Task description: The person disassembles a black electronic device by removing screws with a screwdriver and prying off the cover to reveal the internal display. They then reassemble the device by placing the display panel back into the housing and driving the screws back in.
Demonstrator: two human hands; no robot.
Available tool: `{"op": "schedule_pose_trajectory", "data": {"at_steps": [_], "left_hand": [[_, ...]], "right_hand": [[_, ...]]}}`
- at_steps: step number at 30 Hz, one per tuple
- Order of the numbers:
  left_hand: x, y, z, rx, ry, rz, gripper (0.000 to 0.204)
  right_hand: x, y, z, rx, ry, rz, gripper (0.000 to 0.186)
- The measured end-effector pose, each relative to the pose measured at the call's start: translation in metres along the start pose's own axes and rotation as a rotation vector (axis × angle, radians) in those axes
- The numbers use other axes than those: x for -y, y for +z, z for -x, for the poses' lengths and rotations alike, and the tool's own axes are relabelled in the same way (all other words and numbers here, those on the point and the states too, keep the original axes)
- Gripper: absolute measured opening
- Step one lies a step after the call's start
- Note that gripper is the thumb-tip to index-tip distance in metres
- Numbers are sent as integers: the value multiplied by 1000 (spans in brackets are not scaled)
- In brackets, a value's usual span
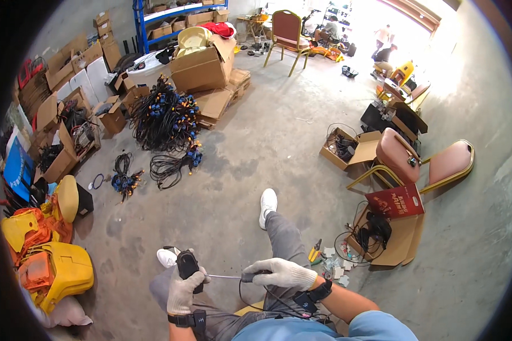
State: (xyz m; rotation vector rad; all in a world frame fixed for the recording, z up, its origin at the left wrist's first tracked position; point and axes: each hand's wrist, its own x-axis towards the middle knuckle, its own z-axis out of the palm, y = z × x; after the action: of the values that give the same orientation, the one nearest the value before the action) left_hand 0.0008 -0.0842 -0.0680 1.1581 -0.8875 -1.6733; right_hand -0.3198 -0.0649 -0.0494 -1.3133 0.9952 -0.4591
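My left hand [183, 291], in a pale knitted glove, grips a small black oblong casing [188, 265] and holds it upright over my left knee. My right hand [283, 274], gloved the same way, is closed around the dark handle of a screwdriver [224, 277]. Its thin metal shaft points left, and the tip is at the casing's side by my left fingers. Whether the tip sits in a screw is too small to tell. A black cable [242, 295] loops below my right hand across my lap.
Right of my leg lie yellow-handled pliers [315, 250], small white pieces [338, 271] and an open carton [411, 238] holding black cabled parts. Chairs [450, 165] stand beyond it. Ahead left is a heap of black cables [168, 116]; yellow plastic shells [68, 273] are at left.
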Motion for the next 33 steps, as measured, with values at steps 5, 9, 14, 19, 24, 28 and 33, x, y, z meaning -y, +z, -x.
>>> {"op": "schedule_pose_trajectory", "data": {"at_steps": [5,9,14,19,24,28,33], "left_hand": [[0,1,4,-26,-33,-19,74],[5,-1,5,-21,-24,-8,71],[9,-2,6,-37,-36,26,71],[14,-6,5,-75,-31,45,70],[17,-8,2,-65,-40,29,68],[19,-5,4,-74,-51,61,65],[29,-10,3,-69,-67,46,69]], "right_hand": [[-3,3,1,15,-43,-10,45],[4,-1,5,10,-132,294,53],[3,-3,4,-3,-140,268,52],[-4,-3,3,-131,-184,47,43],[17,-3,1,-116,117,-40,36],[-3,-3,0,-117,-47,12,42],[-12,-11,1,-73,-6,154,54]]}}
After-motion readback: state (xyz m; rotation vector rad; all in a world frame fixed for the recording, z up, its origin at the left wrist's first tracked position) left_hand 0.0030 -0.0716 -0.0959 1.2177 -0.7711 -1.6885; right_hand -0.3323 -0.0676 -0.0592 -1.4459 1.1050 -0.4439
